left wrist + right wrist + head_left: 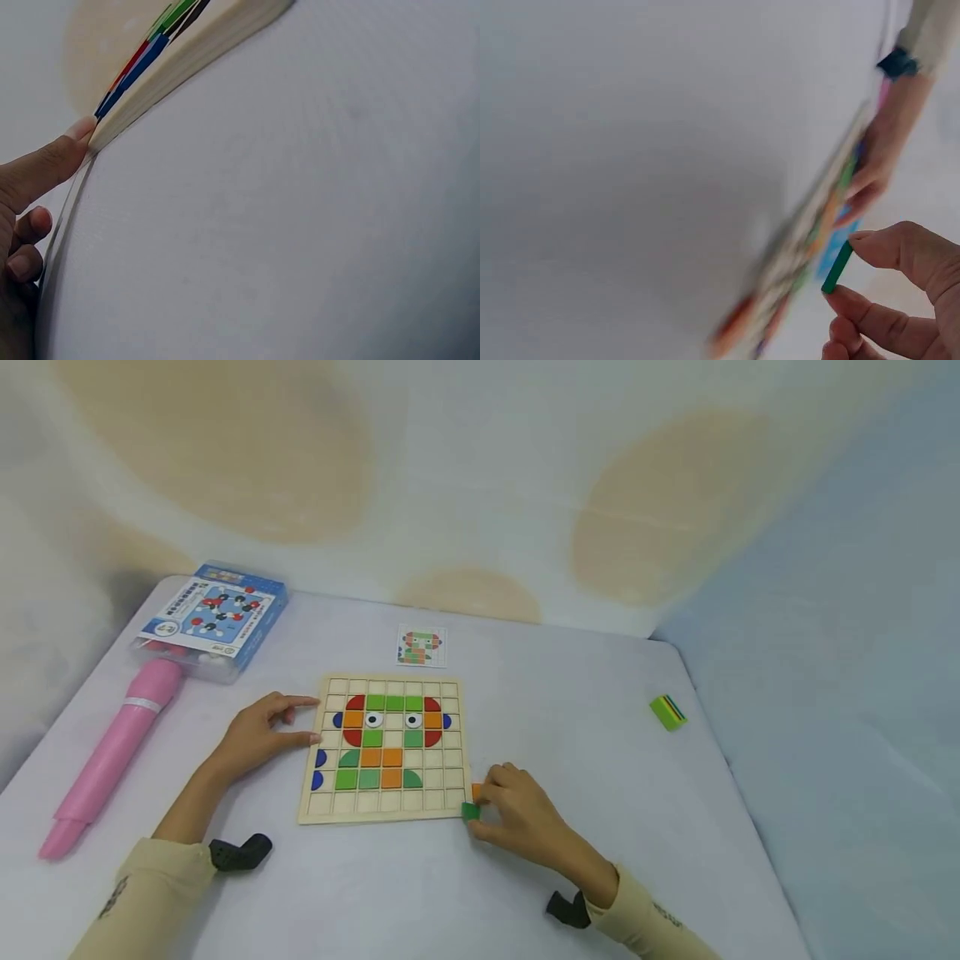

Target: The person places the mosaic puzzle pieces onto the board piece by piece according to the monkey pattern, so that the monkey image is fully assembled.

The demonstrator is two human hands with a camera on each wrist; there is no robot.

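Observation:
A wooden grid board (pixel 435 806) lies on the table, with coloured square, quarter-round and half-round tiles and two eye tiles set in a face-like pattern. My left hand (pixel 258 735) rests at its left edge, thumb and forefinger spread apart along the side. Between thumb and fingertip, my right hand (pixel 521 818) pinches a green tile (pixel 838 268) by its edges. In the head view this tile overlaps the board's lower right corner. Partly hidden by the right fingers, an orange tile (pixel 477 792) shows beside the board's right edge.
A small pattern card (pixel 422 646) lies behind the board. At the back left is a boxed molecule model set (pixel 217 618), with a pink tube-shaped object (pixel 112 760) in front of it. A small stack of coloured tiles (pixel 666 713) sits far right.

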